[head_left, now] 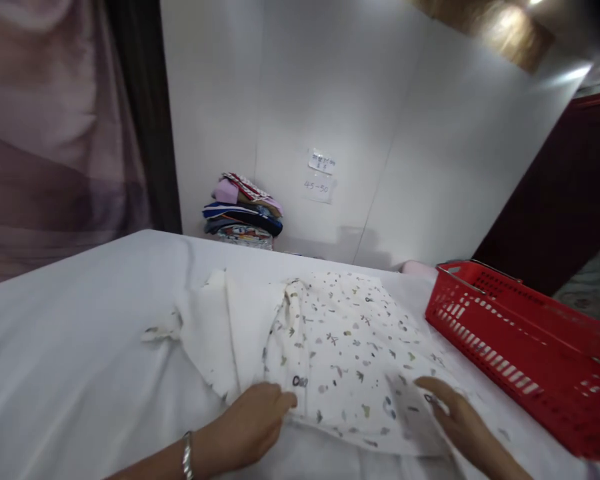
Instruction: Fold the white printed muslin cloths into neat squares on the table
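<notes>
A white garment [350, 347] with small grey, green and tan prints lies spread on the white-covered table [80, 347]. Its left part [205, 340] is plain white, with a printed bit sticking out at the far left. At the garment's lower edge, my left hand [253, 427], wearing a silver bracelet [187, 457], is closed with the fingertips pinching the cloth. My right hand [455, 420] is at the lower right side, somewhat blurred, its thumb and fingers curled around a shaded, raised fold of the same garment.
A red plastic basket [510, 353] with metal handles stands along the right side of the table. Behind the table's far edge is a stack of folded clothes [243, 213] against a white wall with handwritten paper labels [320, 175]. A pinkish curtain [45, 133] hangs at left.
</notes>
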`<act>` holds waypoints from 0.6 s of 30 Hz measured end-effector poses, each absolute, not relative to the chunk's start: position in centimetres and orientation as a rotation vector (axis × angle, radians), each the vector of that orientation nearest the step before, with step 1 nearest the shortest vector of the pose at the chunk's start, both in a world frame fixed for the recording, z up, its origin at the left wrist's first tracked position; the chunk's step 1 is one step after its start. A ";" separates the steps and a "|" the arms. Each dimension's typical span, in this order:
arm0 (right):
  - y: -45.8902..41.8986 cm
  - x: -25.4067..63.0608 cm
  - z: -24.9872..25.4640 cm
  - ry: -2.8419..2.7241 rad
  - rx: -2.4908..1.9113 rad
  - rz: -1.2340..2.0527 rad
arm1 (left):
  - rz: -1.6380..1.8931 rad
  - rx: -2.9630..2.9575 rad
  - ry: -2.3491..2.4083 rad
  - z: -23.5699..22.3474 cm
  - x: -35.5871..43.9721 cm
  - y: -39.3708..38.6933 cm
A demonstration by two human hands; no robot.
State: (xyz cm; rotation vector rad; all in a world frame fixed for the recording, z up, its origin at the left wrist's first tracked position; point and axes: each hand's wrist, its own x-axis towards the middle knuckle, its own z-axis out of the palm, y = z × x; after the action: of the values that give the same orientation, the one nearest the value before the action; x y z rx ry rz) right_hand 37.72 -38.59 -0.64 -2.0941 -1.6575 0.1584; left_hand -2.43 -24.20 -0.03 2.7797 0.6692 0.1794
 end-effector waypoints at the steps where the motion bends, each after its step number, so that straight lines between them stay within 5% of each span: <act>1: -37.6 34.1 -0.5 -1.729 -2.013 0.268 | 0.198 2.773 0.691 0.4 -2.3 -24.1; 8: -31.2 16.4 0.4 -2.202 -1.504 0.359 | 0.316 2.718 0.801 2.4 -1.6 -23.5; 18: -31.0 14.8 -2.7 -2.345 -1.435 0.486 | 0.346 3.021 0.549 -0.1 -5.2 -22.3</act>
State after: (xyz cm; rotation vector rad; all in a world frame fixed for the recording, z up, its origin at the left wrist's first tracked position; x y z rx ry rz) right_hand 14.77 -30.96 -2.69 -1.4348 -2.3448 0.4864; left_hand -5.24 -22.31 -0.11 3.0209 0.5491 0.3462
